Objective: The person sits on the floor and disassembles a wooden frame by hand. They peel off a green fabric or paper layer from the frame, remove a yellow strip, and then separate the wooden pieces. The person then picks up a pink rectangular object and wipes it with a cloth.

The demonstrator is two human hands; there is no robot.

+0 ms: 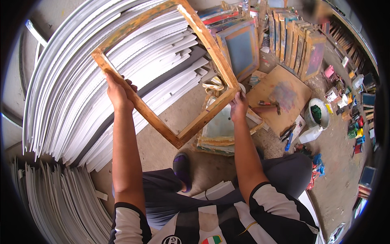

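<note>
Both hands hold up a bare wooden frame, worn and stained, with nothing stretched across its opening. My left hand grips its left side, fingers wrapped round the bar. At the right corner, my right hand is closed on the wood. Through the opening shows a tall stack of white corrugated sheets. Below the frame's right part, on the floor, lie other wood-edged screens, partly hidden by the held frame and my right arm.
Screen frames stand in a row at the back right. A stained board lies on the floor, with a hammer-like tool on it. Nearby are a bucket and a white container. More sheets stand at lower left.
</note>
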